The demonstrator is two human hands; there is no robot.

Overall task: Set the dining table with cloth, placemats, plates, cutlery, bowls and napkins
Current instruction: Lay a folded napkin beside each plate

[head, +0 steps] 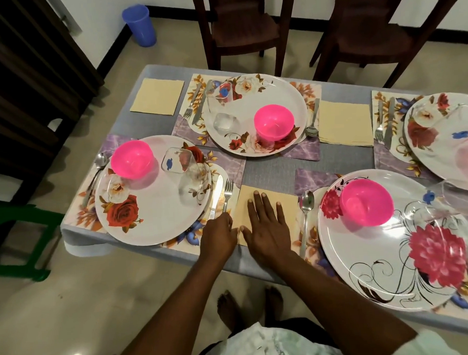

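Observation:
A grey cloth covers the table. On it are floral placemats, flowered plates, pink bowls, clear glasses and cutlery. A beige napkin lies at the near edge between a fork and a spoon. My right hand rests flat on this napkin with straight fingers. My left hand has curled fingers at the napkin's left edge and seems to pinch it. Two more beige napkins lie at the far side.
Two dark brown chairs stand behind the table. A blue bin sits on the floor by the wall. A green stool and a dark cabinet are at the left. A fourth plate reaches the right edge.

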